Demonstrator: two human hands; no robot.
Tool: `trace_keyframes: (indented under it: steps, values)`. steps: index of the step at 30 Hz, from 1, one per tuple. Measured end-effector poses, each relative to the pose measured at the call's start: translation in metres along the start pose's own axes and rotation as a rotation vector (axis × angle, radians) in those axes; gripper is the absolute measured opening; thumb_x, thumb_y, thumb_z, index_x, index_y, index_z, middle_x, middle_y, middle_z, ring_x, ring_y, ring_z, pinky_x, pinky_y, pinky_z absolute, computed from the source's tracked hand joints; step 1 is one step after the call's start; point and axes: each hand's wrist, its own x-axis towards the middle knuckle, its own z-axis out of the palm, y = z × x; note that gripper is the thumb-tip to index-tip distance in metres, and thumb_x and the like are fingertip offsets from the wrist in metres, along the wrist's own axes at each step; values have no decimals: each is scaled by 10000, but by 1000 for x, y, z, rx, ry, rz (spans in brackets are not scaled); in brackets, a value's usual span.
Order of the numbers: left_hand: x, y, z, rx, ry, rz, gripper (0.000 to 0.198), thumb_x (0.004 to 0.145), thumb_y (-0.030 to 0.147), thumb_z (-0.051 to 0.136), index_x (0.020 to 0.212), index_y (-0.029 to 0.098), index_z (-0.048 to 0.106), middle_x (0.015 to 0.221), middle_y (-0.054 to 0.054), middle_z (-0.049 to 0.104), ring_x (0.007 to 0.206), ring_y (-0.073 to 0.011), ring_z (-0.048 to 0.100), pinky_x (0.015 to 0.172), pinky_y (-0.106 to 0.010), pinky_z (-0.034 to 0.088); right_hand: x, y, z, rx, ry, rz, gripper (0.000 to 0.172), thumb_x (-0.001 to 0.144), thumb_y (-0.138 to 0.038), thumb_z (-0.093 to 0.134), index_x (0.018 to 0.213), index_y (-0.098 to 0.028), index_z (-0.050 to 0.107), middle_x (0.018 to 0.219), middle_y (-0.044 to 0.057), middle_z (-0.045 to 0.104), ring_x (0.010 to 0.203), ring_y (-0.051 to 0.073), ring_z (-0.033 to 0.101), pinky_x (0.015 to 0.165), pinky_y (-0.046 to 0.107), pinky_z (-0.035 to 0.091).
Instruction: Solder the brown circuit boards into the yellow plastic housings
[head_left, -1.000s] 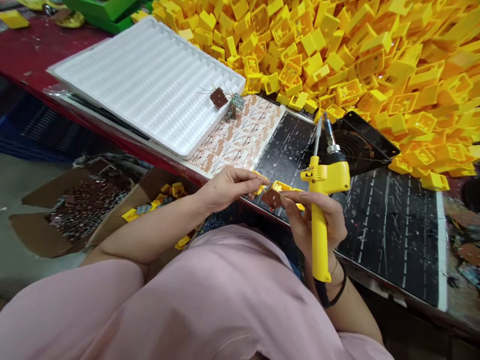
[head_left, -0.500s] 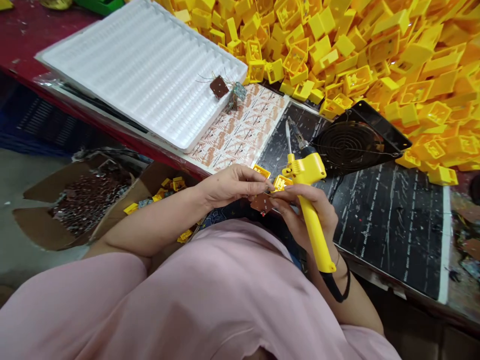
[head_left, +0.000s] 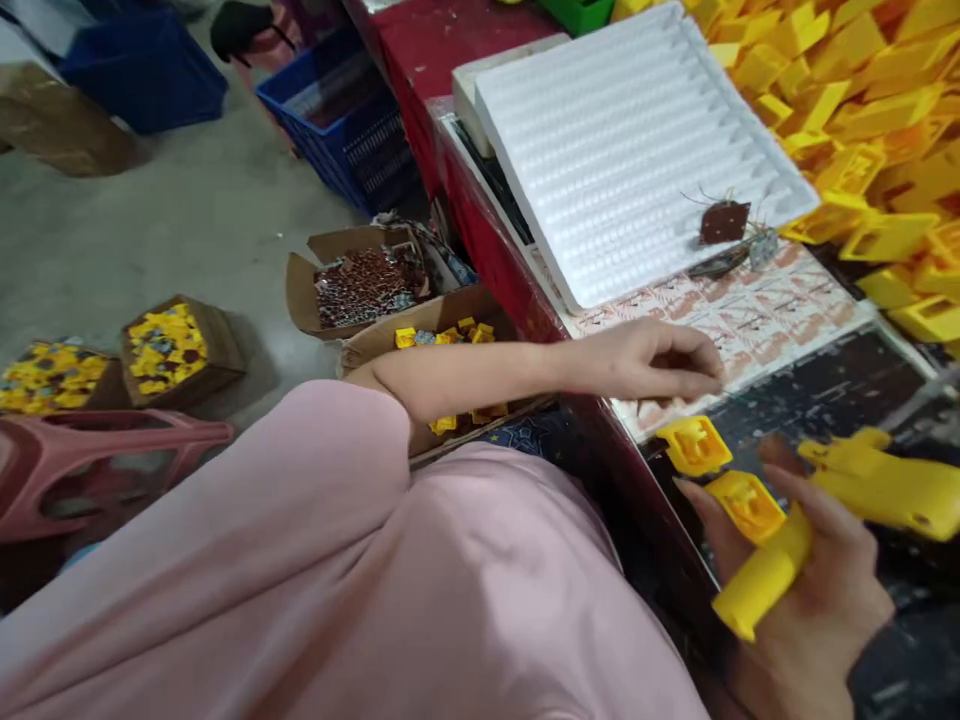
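Observation:
My left hand (head_left: 641,362) hovers over the printed sheet at the mat's edge, its fingers loosely curved and nothing visible between them. My right hand (head_left: 832,590), blurred, is wrapped round the handle of a yellow soldering gun (head_left: 881,485); its tip is smeared near the right edge. One small yellow plastic housing (head_left: 696,446) lies open side up by the table edge. A second yellow housing (head_left: 746,506) shows between my right thumb and fingers; whether they touch it I cannot tell. A brown circuit board (head_left: 724,222) with thin wires rests at the white foam tray's near corner.
The ribbed white foam tray (head_left: 630,150) lies across the table beside heaped yellow housings (head_left: 870,110). Below, left of the table, stand a carton of brown boards (head_left: 367,285), another carton with yellow parts (head_left: 442,335), and a blue crate (head_left: 352,140). A pink stool (head_left: 112,440) is further left.
The view has swung left. My hands, together at a brown circuit board before, are now apart, and that board is no longer visible in them. The soldering gun has moved with my right hand.

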Motion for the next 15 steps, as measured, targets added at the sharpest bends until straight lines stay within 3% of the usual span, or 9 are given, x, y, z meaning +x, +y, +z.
trace_keyframes:
  steps: [3,4,6,8,10,13,15]
  values:
    - [3,13,-16,657,23,136,110,894,143,700,795,186,718,875,-30,748,846,-143,662,851,-284,502,12,2,11,-174,-49,-143,524,877,-437,803,1321,-207,645,1081,139,761,953,323,725,969,557,570]
    - [6,12,-19,807,11,170,99,912,143,666,856,176,742,923,-49,764,902,-170,681,887,-305,498,15,3,15,-183,-77,-170,418,910,-440,769,1261,-240,661,1002,80,765,874,258,722,960,492,576]
    - [12,5,-19,1020,-59,212,181,938,141,602,1004,168,768,998,-75,782,959,-205,701,909,-329,493,19,6,20,-216,-128,-137,296,970,-403,697,1233,-276,645,1016,28,765,895,197,729,987,409,569]
    - [17,-4,-17,1181,-131,225,237,953,168,563,1071,167,768,993,-91,783,935,-222,709,871,-335,491,20,5,17,-185,-189,-116,304,989,-376,674,1270,-274,615,1104,32,769,1012,206,738,1110,460,512]
    - [20,-11,-13,1294,-177,228,258,969,213,531,1064,168,767,953,-97,779,882,-224,706,823,-332,486,18,-1,5,-150,-149,-108,345,968,-360,713,1285,-271,609,1116,30,777,1010,207,748,1107,452,521]
    - [22,-14,-10,1353,-196,242,291,983,271,494,1029,173,764,923,-92,778,833,-215,699,788,-324,481,6,-14,-27,-97,-19,-50,358,951,-288,736,1295,-277,638,948,-6,787,789,161,750,836,296,605]
    - [22,-13,-11,1347,-190,252,302,980,301,493,1012,171,763,916,-88,780,824,-213,698,786,-324,481,-9,-20,-53,-81,-8,60,400,1006,-344,650,1400,-288,605,891,-3,776,731,166,741,728,283,602]
